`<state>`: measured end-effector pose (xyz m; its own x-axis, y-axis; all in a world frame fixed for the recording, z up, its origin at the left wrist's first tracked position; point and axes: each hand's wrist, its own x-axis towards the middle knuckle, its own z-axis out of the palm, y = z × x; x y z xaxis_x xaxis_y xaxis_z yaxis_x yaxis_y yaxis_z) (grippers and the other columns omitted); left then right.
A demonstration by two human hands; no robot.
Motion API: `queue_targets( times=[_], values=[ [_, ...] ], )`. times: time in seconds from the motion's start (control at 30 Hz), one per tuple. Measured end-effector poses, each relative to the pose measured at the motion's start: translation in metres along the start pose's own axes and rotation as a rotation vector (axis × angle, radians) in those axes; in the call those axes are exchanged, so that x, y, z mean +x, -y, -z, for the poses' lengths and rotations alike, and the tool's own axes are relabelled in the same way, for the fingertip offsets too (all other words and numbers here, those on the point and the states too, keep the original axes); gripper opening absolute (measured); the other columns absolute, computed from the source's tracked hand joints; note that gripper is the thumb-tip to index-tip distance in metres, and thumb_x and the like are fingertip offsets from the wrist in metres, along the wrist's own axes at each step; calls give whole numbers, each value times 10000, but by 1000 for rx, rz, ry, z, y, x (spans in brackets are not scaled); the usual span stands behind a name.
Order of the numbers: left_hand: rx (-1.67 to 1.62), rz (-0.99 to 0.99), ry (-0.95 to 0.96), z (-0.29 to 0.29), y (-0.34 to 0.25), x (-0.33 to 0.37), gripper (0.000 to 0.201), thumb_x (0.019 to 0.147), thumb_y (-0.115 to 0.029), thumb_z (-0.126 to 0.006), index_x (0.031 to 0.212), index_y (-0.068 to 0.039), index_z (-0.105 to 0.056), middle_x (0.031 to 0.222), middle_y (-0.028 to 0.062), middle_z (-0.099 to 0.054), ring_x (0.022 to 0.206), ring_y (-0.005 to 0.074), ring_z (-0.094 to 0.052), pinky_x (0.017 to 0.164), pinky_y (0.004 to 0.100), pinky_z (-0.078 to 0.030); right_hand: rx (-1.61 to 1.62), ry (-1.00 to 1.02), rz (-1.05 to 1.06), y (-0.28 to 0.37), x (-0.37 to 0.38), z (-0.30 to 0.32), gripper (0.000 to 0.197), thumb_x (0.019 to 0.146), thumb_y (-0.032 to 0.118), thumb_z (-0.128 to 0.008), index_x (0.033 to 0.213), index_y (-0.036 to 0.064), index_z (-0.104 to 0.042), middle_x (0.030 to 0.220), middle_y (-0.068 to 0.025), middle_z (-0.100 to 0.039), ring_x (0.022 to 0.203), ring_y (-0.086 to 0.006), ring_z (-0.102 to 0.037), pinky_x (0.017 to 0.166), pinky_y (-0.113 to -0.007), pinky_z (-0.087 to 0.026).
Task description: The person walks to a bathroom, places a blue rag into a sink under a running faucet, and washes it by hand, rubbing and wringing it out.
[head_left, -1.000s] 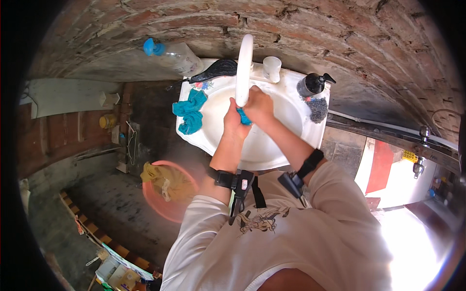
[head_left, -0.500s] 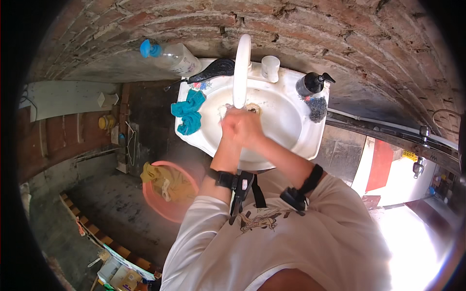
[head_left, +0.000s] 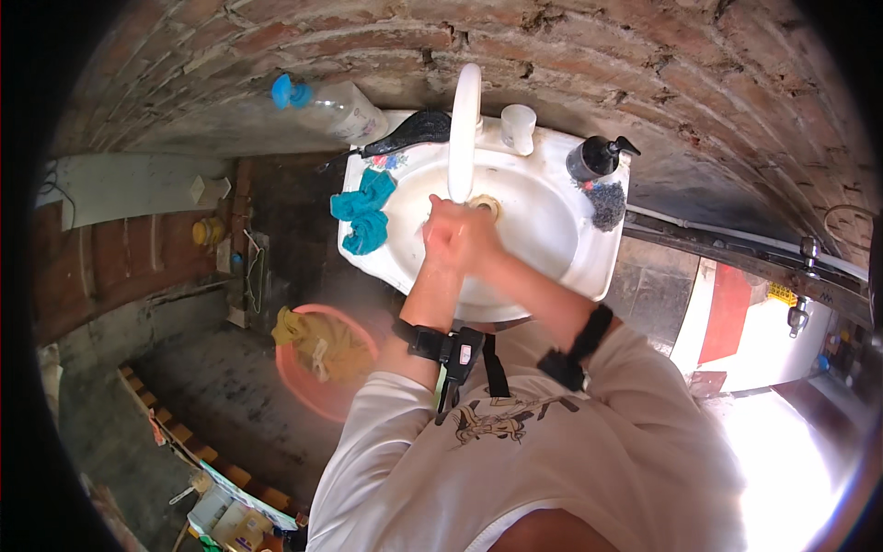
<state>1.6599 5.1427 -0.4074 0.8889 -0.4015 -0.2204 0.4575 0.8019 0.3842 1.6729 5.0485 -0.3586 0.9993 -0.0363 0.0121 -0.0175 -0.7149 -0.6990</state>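
I watch left hand [head_left: 441, 232] and right hand [head_left: 475, 241] pressed together below the tap [head_left: 464, 138], forearms [head_left: 433, 293] converging over the sink [head_left: 543, 241]; whether the fingers clamp anything, I can't tell. Teal cloth [head_left: 368, 230] lies on its left rim.

The left forearm [head_left: 430, 299] extends forward, nearly straight; the right forearm [head_left: 543, 299] runs diagonally inward. The left hand [head_left: 441, 232] and right hand [head_left: 476, 239] meet in contact where the forearms converge. Grip details between the palms are hidden.
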Motion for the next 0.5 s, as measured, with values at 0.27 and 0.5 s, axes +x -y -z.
queue_targets(
  times=[0.27,0.5],
  values=[
    [-80,163,-639,-54,-20,8,259,891,-332,-387,807,-107,-483,771,36,-515,754,179,-521,738,360,-440,224,115,-411,-60,17,-6,351,810,366,-445,747,48,-582,774,-131,-598,694,-291,-576,597,-394,-442],
    [755,-25,-345,-58,-29,-10,116,773,-7,-552,847,-77,-496,752,-12,-501,675,76,-464,624,207,-389,1151,180,-1128,-31,-48,21,306,844,328,-446,903,36,-517,839,-81,-559,700,-181,-550,596,-332,-453]
  ],
)
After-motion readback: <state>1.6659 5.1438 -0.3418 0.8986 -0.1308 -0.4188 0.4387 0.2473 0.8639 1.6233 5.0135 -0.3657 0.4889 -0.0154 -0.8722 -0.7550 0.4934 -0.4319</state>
